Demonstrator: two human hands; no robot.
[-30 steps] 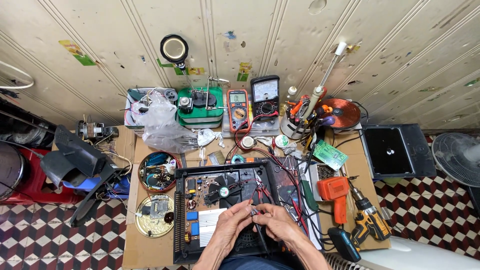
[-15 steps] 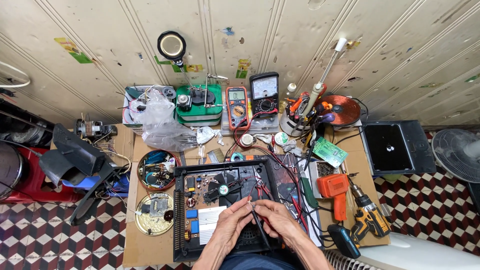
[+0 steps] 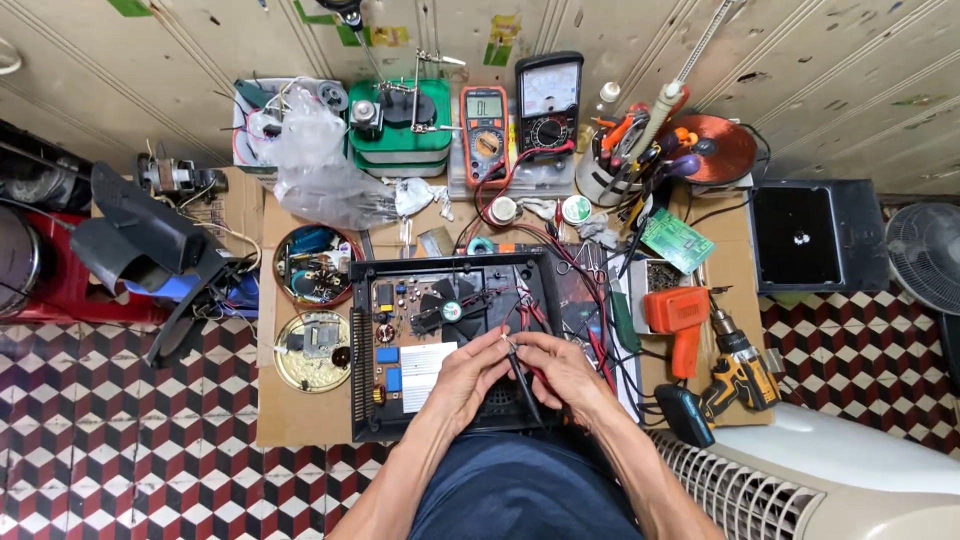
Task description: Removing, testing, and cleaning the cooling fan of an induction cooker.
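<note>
Head view: both hands meet over the opened black appliance case [image 3: 365,330]. The right hand [image 3: 565,372] grips a thin black probe [image 3: 522,382]; the left hand [image 3: 465,375] pinches its tip. Probing looks underway; next, a steady touch on the circuit board [image 3: 400,310]. Beyond stand 2 multimeters [image 3: 486,122].

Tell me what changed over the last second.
The view dropped slightly towards the bench. Both hands, left hand and right hand, stayed together over the open appliance case, fingertips meeting at a thin dark probe. The tools around stayed put.
</note>
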